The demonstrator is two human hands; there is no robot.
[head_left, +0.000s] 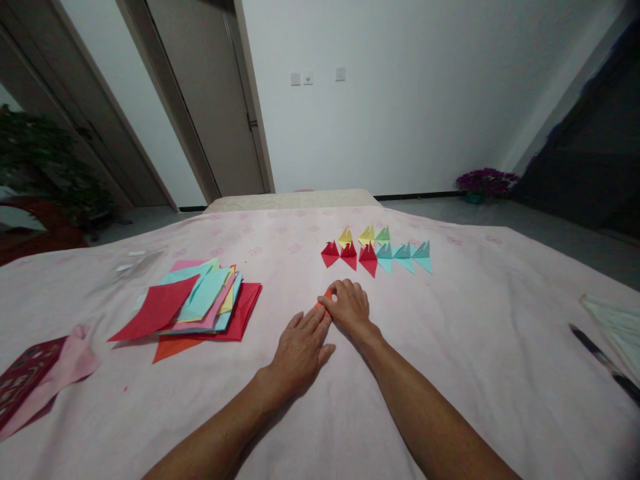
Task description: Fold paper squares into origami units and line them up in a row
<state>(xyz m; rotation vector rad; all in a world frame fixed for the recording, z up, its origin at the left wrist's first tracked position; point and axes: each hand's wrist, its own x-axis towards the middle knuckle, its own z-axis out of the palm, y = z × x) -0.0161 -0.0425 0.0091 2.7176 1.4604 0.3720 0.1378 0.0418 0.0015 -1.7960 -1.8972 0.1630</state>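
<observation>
Under my fingertips on the cloth is a small piece of folded orange paper [328,293], mostly covered by both hands. My left hand [303,347] lies flat with its fingers stretched out, the tips touching the paper's near side. Curled over the far right side, my right hand [350,305] pinches the paper, its thumb meeting the left fingertips. Beyond the hands stand several folded paper birds: red ones [349,253] and light blue ones [403,255] in front, two yellow ones [367,235] and a green one [383,235] behind.
A loose pile of coloured paper squares [200,300] lies to the left. Nearer the left edge is a dark red packet [30,373] with pink paper. At the right edge lie a black pen-like object [600,357] and a pale sheet [613,327]. A pink patterned cloth [450,400] covers the table.
</observation>
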